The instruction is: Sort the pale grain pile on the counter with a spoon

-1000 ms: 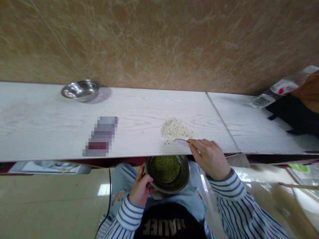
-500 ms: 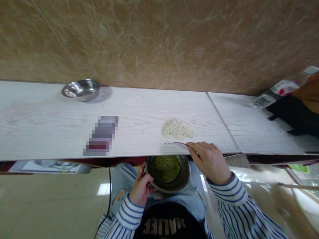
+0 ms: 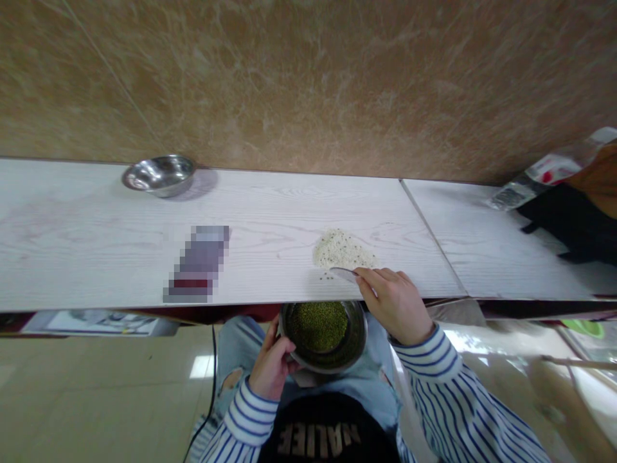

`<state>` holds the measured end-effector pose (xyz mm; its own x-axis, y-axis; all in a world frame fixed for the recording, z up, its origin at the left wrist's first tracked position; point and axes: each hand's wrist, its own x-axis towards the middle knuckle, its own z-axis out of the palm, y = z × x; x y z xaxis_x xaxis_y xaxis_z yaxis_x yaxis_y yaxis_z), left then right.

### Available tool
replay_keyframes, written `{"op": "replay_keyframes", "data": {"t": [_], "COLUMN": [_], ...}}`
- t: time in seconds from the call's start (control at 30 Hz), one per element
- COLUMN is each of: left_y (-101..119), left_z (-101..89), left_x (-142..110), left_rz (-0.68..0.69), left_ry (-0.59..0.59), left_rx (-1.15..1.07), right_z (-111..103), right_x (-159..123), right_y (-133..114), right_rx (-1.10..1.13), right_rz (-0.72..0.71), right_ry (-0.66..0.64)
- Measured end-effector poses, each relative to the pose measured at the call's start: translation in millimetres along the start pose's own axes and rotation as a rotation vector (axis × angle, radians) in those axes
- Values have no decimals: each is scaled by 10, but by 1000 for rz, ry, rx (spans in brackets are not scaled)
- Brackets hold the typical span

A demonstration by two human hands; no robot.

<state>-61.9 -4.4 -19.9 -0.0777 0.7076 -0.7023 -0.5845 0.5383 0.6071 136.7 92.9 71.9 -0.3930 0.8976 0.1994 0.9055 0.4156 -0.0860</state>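
The pile of white grains [image 3: 340, 249], flecked with dark bits, sits on the tabletop [image 3: 265, 257] set back from its near edge. Just on the pile's near side, the right hand [image 3: 393, 302] pinches a thin utensil [image 3: 343, 274], fingers closed on it; whether its tip touches the grains, I cannot tell. Nearer the body than the pile, past that edge, the left hand [image 3: 272, 365] grips the rim of a bean-filled bowl [image 3: 357, 331]. Plain tabletop stretches left of the pile to a pixelated object [image 3: 200, 260], and right of it to a seam [image 3: 434, 235].
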Motion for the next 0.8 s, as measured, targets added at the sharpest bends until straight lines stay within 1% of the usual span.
{"op": "replay_keyframes", "data": {"t": [0.2,0.3,0.5,0.8], "left_y": [23,19,11,26], "left_z": [12,1,-30,-7], "left_x": [-2,-1,-27,-18], "left_rz": [-2,15,19,11], "left_ry": [4,6,8,-5], "left_rx": [-40,-37,-32,-13], "right_z": [-9,-21,-52,-38], "right_x": [47,61,35,-30], "right_y": [-130,-155,-101,-28], "right_rx": [23,19,15,42], "right_rz": [-47,-53,-43,-56], "right_ry": [-4,-7,17,-3]}}
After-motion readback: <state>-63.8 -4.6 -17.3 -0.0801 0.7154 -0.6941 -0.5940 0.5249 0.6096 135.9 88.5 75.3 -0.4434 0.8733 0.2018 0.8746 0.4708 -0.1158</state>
